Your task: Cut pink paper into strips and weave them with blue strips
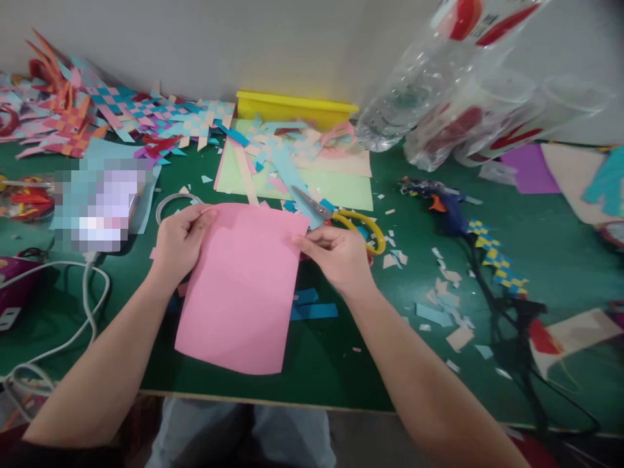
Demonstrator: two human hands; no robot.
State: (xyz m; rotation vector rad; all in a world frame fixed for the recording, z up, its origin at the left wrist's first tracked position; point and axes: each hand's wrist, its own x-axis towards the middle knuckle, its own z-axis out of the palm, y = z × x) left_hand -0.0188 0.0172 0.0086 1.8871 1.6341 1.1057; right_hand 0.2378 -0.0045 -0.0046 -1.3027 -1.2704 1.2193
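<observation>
A plain pink sheet of paper (238, 292) hangs between my two hands above the table, its lower edge towards me. My left hand (180, 240) pinches its upper left corner. At the upper right edge my right hand (338, 253) grips it between thumb and fingers. Just behind my right hand lie scissors with yellow handles (363, 227), blades pointing to the upper left. Blue paper strips (314, 312) stick out from under the sheet's right side. Beyond my left hand rests a roll of tape (168, 205), partly hidden.
Woven paper pieces (146, 110) are heaped at the back left. A yellow tray (297, 109) stands behind green sheets (302, 185). A phone (104, 208) with a white cable (85, 292) lies left. Plastic cups (502, 104) lean at the back right, and paper scraps (446, 299) litter the right.
</observation>
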